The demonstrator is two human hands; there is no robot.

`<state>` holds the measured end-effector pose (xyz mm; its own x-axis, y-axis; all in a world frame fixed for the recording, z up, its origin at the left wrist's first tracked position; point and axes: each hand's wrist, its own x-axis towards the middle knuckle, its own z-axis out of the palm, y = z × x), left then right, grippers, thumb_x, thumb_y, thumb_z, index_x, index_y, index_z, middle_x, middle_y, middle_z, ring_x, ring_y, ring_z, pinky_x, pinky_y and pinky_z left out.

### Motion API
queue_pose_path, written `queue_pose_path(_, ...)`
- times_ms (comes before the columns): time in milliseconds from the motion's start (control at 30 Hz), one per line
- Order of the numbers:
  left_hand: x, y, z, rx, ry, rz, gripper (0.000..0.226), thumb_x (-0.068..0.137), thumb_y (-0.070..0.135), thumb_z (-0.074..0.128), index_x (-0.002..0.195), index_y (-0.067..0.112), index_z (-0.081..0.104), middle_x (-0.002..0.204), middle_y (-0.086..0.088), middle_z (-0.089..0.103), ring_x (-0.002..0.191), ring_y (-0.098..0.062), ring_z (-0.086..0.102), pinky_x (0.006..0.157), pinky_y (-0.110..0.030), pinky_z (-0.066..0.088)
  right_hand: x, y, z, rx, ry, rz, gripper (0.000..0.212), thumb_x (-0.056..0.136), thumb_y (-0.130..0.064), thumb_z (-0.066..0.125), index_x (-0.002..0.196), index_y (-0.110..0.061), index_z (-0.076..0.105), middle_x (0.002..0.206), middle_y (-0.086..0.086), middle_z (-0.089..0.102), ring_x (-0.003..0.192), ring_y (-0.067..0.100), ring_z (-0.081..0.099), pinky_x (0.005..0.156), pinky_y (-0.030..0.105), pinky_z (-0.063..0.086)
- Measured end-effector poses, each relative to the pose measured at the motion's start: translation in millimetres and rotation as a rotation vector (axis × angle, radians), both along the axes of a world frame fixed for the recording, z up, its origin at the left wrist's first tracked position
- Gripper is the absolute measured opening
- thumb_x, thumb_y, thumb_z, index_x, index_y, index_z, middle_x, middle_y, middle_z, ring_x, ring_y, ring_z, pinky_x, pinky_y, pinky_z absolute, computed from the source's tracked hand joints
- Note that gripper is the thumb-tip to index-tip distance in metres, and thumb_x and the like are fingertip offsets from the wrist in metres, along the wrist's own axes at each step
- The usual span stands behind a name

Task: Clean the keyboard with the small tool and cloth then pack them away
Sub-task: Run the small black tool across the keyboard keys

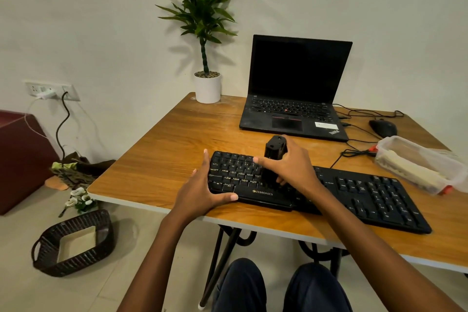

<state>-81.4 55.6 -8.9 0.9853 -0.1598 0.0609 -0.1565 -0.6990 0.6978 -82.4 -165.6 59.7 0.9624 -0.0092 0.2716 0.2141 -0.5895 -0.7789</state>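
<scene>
Right now the small tool (274, 147) is gripped upright on the keyboard (234, 176) by the right hand (291, 167), and the keyboard's end is pressed by the flat left hand (202, 192) at the table (164, 159) edge, so keys could be popped off by hard pushing.

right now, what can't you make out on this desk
- Head view: working end of the small black handheld tool, hidden behind the right hand.
- Head view: clear plastic rectangular container, cut by the right edge, contents hazy through its wall.
- Cloth: none identifiable.
</scene>
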Motion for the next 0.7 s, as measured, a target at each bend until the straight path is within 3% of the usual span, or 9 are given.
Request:
queue_pose_path(67, 0.5, 0.4, -1.1, -0.002, -0.004, 0.0, 0.144, 0.032, 0.096, 0.051, 0.141, 0.041, -0.025, 0.158, 0.004, 0.018, 0.145, -0.025, 0.017, 0.109, -0.052, 0.033, -1.4, 2.0, 0.9, 0.055, 0.076, 0.071, 0.039, 0.07, -0.042, 0.077, 0.09, -0.024, 0.049, 0.077, -0.001, 0.063, 0.047, 0.018, 0.062, 0.04, 0.026, 0.05)
queue_pose_path(200, 0.8, 0.0, -1.2, -0.001, -0.007, -0.002, 0.145, 0.034, 0.094, 0.053, 0.144, 0.038, -0.023, 0.158, 0.004, 0.017, 0.145, -0.025, 0.016, 0.11, -0.052, 0.031, 4.2, 1.7, 3.5, -0.114, -0.077, -0.078, 0.043, 0.069, -0.047, 0.076, 0.094, -0.025, 0.047, 0.079, -0.012, 0.054, 0.064, 0.02, 0.064, 0.049, 0.029, 0.053)
queue_pose_path(333, 1.6, 0.6, -2.8, -0.004, -0.012, -0.005, 0.144, 0.032, 0.097, 0.05, 0.143, 0.041, -0.024, 0.157, 0.005, 0.02, 0.144, -0.025, 0.018, 0.109, -0.052, 0.033, 2.9, 5.8, 5.2, -0.039, 0.06, 0.059, 0.043, 0.07, -0.046, 0.076, 0.096, -0.024, 0.048, 0.08, -0.005, 0.059, 0.051, 0.015, 0.063, 0.043, 0.025, 0.051)
queue_pose_path(433, 2.5, 1.5, -3.9, -0.009, -0.014, -0.009, 0.144, 0.033, 0.097, 0.052, 0.143, 0.041, -0.023, 0.157, 0.005, 0.02, 0.144, -0.025, 0.018, 0.109, -0.052, 0.033, 7.2, 0.2, 6.2, -0.127, -0.061, -0.075, 0.046, 0.068, -0.049, 0.076, 0.095, -0.027, 0.046, 0.081, -0.013, 0.052, 0.071, 0.018, 0.064, 0.057, 0.033, 0.056)
queue_pose_path(567, 1.9, 1.1, -3.9, -0.005, -0.015, -0.007, 0.145, 0.032, 0.097, 0.05, 0.143, 0.04, -0.024, 0.157, 0.004, 0.02, 0.144, -0.026, 0.019, 0.109, -0.052, 0.034, -0.1, 6.1, 6.3, -0.182, -0.044, 0.072, 0.042, 0.068, -0.046, 0.077, 0.092, -0.03, 0.046, 0.079, -0.017, 0.051, 0.071, 0.003, 0.052, 0.064, 0.024, 0.048)
queue_pose_path(633, 2.8, 1.6, -4.0, -0.001, -0.014, -0.006, 0.145, 0.031, 0.098, 0.05, 0.143, 0.04, -0.024, 0.157, 0.004, 0.021, 0.144, -0.026, 0.02, 0.108, -0.052, 0.035, 0.5, 5.1, 6.0, -0.225, -0.106, -0.012, 0.043, 0.069, -0.048, 0.075, 0.092, -0.027, 0.046, 0.078, -0.015, 0.051, 0.071, 0.005, 0.051, 0.062, 0.022, 0.046)
queue_pose_path(700, 3.0, 1.6, -4.5, -0.001, -0.015, -0.007, 0.145, 0.031, 0.098, 0.05, 0.142, 0.04, -0.024, 0.157, 0.004, 0.021, 0.144, -0.026, 0.02, 0.108, -0.052, 0.034, 3.9, 2.0, 5.2, -0.104, -0.052, -0.018, 0.04, 0.071, -0.046, 0.075, 0.091, -0.026, 0.046, 0.079, -0.01, 0.055, 0.066, 0.013, 0.058, 0.054, 0.024, 0.049)
